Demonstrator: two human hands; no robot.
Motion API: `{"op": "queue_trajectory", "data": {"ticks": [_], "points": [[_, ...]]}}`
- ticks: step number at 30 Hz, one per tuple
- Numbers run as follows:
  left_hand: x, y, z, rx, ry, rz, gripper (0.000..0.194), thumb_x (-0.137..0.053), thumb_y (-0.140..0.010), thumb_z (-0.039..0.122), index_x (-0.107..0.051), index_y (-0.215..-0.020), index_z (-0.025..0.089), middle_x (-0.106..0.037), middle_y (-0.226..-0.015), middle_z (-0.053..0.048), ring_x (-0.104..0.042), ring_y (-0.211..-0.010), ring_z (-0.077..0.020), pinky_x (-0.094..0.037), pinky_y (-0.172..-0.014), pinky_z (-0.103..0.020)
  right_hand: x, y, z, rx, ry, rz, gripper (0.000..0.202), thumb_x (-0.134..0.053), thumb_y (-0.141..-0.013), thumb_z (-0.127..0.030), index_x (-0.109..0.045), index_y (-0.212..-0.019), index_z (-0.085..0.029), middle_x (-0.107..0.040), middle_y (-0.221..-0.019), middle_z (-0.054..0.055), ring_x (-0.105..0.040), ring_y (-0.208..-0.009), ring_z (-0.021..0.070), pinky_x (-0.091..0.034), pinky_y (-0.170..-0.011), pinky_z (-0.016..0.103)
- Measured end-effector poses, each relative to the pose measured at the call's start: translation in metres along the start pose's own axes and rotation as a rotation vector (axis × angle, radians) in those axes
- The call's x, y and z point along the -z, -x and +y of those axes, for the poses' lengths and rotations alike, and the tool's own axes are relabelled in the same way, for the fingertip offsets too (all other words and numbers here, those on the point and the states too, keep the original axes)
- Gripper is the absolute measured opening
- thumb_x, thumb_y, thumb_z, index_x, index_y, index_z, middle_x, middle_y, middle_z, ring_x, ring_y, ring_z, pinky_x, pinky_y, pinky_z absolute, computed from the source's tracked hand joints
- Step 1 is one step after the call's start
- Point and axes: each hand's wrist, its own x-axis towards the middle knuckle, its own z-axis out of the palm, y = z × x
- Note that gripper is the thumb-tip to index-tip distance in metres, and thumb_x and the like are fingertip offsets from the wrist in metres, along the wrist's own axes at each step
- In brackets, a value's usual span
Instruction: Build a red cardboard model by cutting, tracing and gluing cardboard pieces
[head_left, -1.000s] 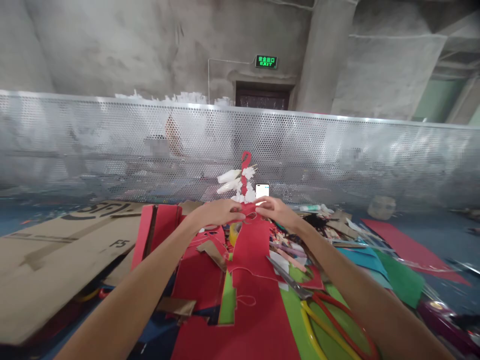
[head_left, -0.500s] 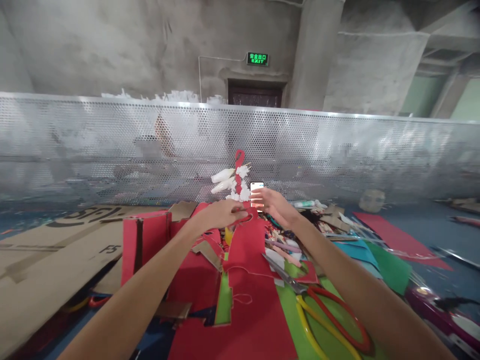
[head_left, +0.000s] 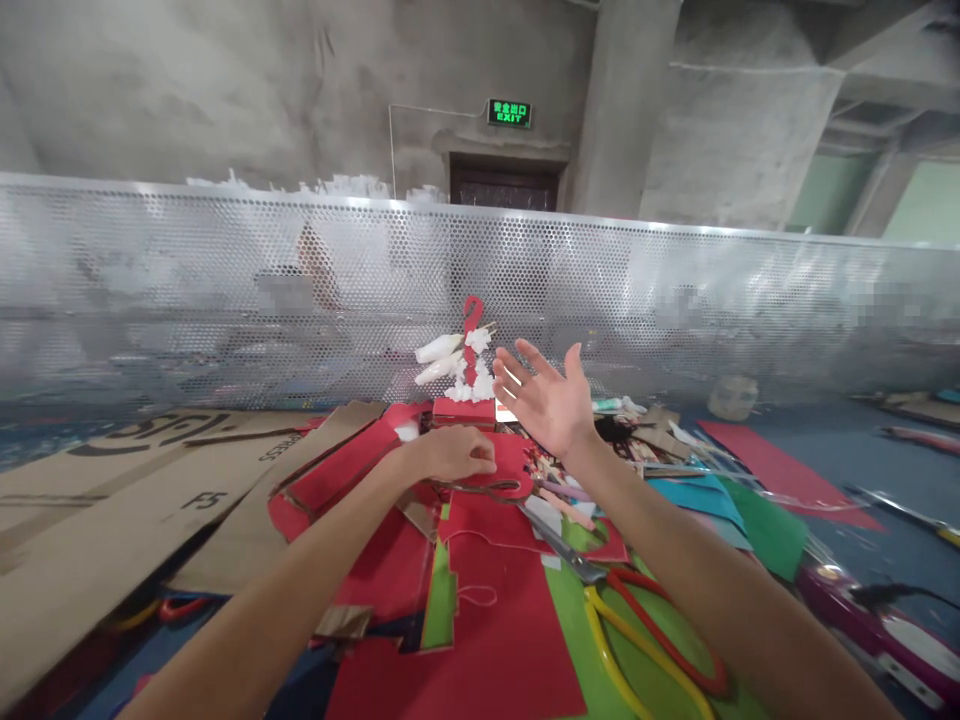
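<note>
My left hand [head_left: 454,455] is closed, thumb and fingers pinched at the edge of a red cut-out piece of cardboard [head_left: 510,462] over the middle of the work area. My right hand [head_left: 551,405] is raised beside it, open, palm showing and fingers spread, holding nothing. Behind its fingers a lit phone [head_left: 506,410] is partly hidden. A red stand with white flower-like pieces [head_left: 471,365] rises behind my hands. Below lie red sheets [head_left: 465,660] and large scissors [head_left: 592,572] with red and yellow handles.
Brown cardboard [head_left: 142,500] spreads at the left, beside a bent red cardboard form [head_left: 330,475]. Green sheets [head_left: 772,530], blue sheets [head_left: 701,505] and a purple device [head_left: 870,630] lie at right. A perforated metal panel [head_left: 637,300] stands behind.
My right hand has opened wide and turned its palm into view. My left hand has moved slightly lower, and the red piece has tilted down. The red form at left has tipped over.
</note>
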Motion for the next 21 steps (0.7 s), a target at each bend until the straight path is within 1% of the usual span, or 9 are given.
{"op": "queue_trajectory", "data": {"ticks": [2,4,6,8,10,12,14,17,21], "points": [[0.008,0.002,0.004,0.002,0.07,0.04,0.021,-0.061,-0.091,0.038,-0.074,-0.091,0.022,-0.077,-0.095,-0.004,-0.068,-0.086,-0.0202,-0.044,-0.074,-0.028,-0.004,0.001,0.001,0.03,0.007,-0.013,0.069,-0.031,-0.097,-0.079,-0.068,-0.111,-0.022,-0.075,-0.114,0.011,-0.069,-0.109,0.0255,-0.057,-0.097,0.045],[0.017,0.003,0.01,-0.05,0.249,0.08,0.024,-0.064,-0.089,0.042,-0.073,-0.095,0.021,-0.077,-0.093,-0.004,-0.068,-0.085,-0.0194,-0.047,-0.075,-0.028,-0.007,0.002,0.001,0.07,0.023,-0.016,0.069,-0.03,-0.096,-0.08,-0.068,-0.11,-0.024,-0.075,-0.114,0.009,-0.068,-0.112,0.0257,-0.055,-0.099,0.046],[0.024,0.003,0.018,-0.109,0.458,0.141,0.032,-0.066,-0.088,0.05,-0.071,-0.096,0.019,-0.075,-0.087,-0.004,-0.068,-0.08,-0.0186,-0.049,-0.074,-0.028,-0.009,0.003,0.002,0.106,0.06,-0.009,0.068,-0.03,-0.096,-0.08,-0.068,-0.109,-0.025,-0.074,-0.115,0.008,-0.067,-0.114,0.0261,-0.054,-0.1,0.047],[0.027,0.001,0.026,-0.111,0.61,0.242,0.041,-0.065,-0.087,0.059,-0.069,-0.089,0.018,-0.072,-0.078,-0.004,-0.066,-0.073,-0.0176,-0.05,-0.072,-0.03,-0.01,0.003,0.003,0.129,0.134,0.008,0.067,-0.033,-0.094,-0.082,-0.068,-0.108,-0.027,-0.073,-0.119,0.007,-0.065,-0.118,0.027,-0.054,-0.1,0.047],[0.027,0.0,0.032,-0.086,0.696,0.334,0.047,-0.064,-0.086,0.064,-0.066,-0.08,0.018,-0.068,-0.073,-0.003,-0.064,-0.069,-0.0168,-0.05,-0.071,-0.031,-0.012,0.004,0.005,0.147,0.235,0.035,0.067,-0.035,-0.091,-0.085,-0.067,-0.108,-0.028,-0.071,-0.125,0.007,-0.062,-0.123,0.0284,-0.054,-0.099,0.047],[0.026,-0.001,0.036,-0.064,0.748,0.376,0.049,-0.066,-0.084,0.065,-0.065,-0.076,0.017,-0.067,-0.07,-0.003,-0.062,-0.068,-0.0166,-0.049,-0.071,-0.031,-0.013,0.005,0.007,0.169,0.324,0.061,0.068,-0.035,-0.088,-0.087,-0.066,-0.109,-0.029,-0.069,-0.129,0.008,-0.06,-0.126,0.0297,-0.054,-0.097,0.047],[0.024,-0.001,0.037,-0.062,0.784,0.384,0.048,-0.069,-0.082,0.064,-0.066,-0.075,0.017,-0.068,-0.07,-0.003,-0.062,-0.069,-0.0162,-0.049,-0.072,-0.031,-0.014,0.005,0.008,0.191,0.363,0.077,0.07,-0.035,-0.087,-0.088,-0.065,-0.109,-0.029,-0.068,-0.129,0.008,-0.059,-0.127,0.0303,-0.054,-0.097,0.048],[0.022,-0.001,0.033,-0.07,0.84,0.367,0.045,-0.073,-0.081,0.06,-0.07,-0.078,0.015,-0.072,-0.076,-0.005,-0.064,-0.073,-0.0159,-0.049,-0.075,-0.03,-0.013,0.004,0.01,0.212,0.341,0.085,0.067,-0.039,-0.086,-0.087,-0.065,-0.106,-0.028,-0.069,-0.126,0.009,-0.06,-0.124,0.03,-0.054,-0.096,0.047],[0.019,-0.002,0.03,-0.077,0.902,0.299,0.04,-0.079,-0.079,0.055,-0.075,-0.085,0.015,-0.076,-0.081,-0.006,-0.067,-0.077,-0.0157,-0.05,-0.077,-0.028,-0.009,0.003,0.01,0.225,0.313,0.071,0.062,-0.041,-0.088,-0.084,-0.065,-0.104,-0.029,-0.07,-0.123,0.008,-0.062,-0.12,0.0282,-0.053,-0.097,0.046]]}}
